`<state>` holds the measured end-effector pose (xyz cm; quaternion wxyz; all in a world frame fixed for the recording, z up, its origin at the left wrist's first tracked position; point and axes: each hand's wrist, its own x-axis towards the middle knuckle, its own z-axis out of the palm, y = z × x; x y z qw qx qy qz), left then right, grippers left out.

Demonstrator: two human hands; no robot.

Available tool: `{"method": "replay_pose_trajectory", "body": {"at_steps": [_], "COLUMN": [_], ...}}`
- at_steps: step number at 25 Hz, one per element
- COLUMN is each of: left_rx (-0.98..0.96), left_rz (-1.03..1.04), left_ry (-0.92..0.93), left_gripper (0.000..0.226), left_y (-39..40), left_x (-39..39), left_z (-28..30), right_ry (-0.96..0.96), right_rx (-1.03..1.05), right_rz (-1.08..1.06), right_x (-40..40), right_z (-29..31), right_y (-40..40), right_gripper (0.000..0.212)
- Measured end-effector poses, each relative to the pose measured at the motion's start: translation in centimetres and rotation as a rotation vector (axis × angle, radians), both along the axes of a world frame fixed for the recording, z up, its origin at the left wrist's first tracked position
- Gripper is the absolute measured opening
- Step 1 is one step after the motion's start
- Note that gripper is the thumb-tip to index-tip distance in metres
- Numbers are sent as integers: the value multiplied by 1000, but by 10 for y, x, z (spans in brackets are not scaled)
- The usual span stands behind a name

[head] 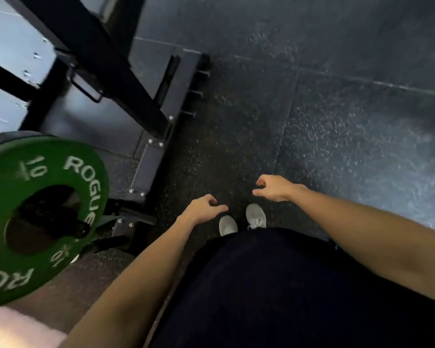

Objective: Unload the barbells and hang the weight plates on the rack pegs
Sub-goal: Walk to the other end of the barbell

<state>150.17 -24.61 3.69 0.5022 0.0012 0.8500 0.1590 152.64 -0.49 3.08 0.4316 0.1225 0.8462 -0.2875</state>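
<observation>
At nine o'clock of the view, a green weight plate (39,217) marked "ROGUE" and "10" is seen close to the camera, its face turned toward the lens and a dark hub visible through its centre hole; what it hangs on cannot be made out. Behind its upper edge, a black plate (8,138) is partly shown. Toward eleven o'clock, the black steel rack frame (116,79) is bolted down at the edge of the speckled rubber floor (349,146). Near the centre, slightly to six o'clock, the left hand (204,209) is held out with fingers loosely curled and nothing is gripped by it. At about three o'clock from it, well apart, the right hand (274,188) is likewise loosely curled and empty. Between and below the hands, two pale shoes (255,217) are planted on the floor.
</observation>
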Motion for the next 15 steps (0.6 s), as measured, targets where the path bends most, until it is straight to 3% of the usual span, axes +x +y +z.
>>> {"method": "replay_pose_trajectory", "body": {"at_steps": [6, 15], "left_rx": [-11, -51], "left_rz": [-278, -564], "left_ry": [-179, -205], "left_gripper": [49, 49], "left_y": [5, 97], "left_x": [37, -32], "left_z": [-39, -43], "right_ry": [-161, -137], "right_rx": [25, 39], "right_rz": [-104, -380], "right_x": [82, 105], "right_z": [-24, -36], "right_y": [4, 73], "right_gripper": [45, 35]}}
